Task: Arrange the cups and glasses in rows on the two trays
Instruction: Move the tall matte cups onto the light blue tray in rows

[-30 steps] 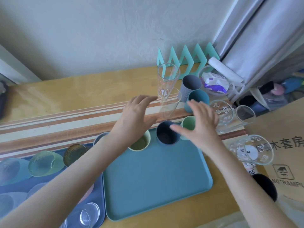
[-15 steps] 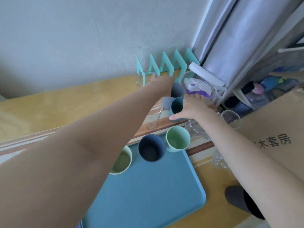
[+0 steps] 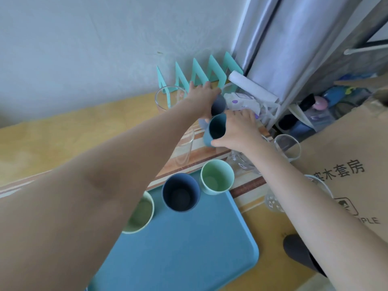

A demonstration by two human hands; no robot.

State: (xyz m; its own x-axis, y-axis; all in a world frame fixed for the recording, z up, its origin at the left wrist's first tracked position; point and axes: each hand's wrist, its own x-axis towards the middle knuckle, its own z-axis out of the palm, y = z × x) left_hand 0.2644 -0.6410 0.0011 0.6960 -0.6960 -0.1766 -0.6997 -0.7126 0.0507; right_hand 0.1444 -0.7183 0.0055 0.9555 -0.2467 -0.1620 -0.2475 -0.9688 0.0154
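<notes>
Curled fingers of the left hand (image 3: 201,95) are wrapped round a matte grey cup (image 3: 218,106). A smooth, round teal cup (image 3: 217,129), just beside it at 6 o'clock, is clasped by the right hand (image 3: 238,131). Both cups are held at 12 o'clock from the flat blue tray (image 3: 178,248).

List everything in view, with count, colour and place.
tray: one, blue, front centre.
pale green cup, navy cup, mint cup: one each, along tray's far edge.
grey cup: one, beyond tray.
teal cup: one, beside grey cup.
clear glasses: about five, on table behind and right of tray.
dark cup: one, lower right.
cardboard box: one, brown, right.
rack: one, teal, against wall.
left hand: fingers round grey cup.
right hand: fingers round teal cup.
</notes>
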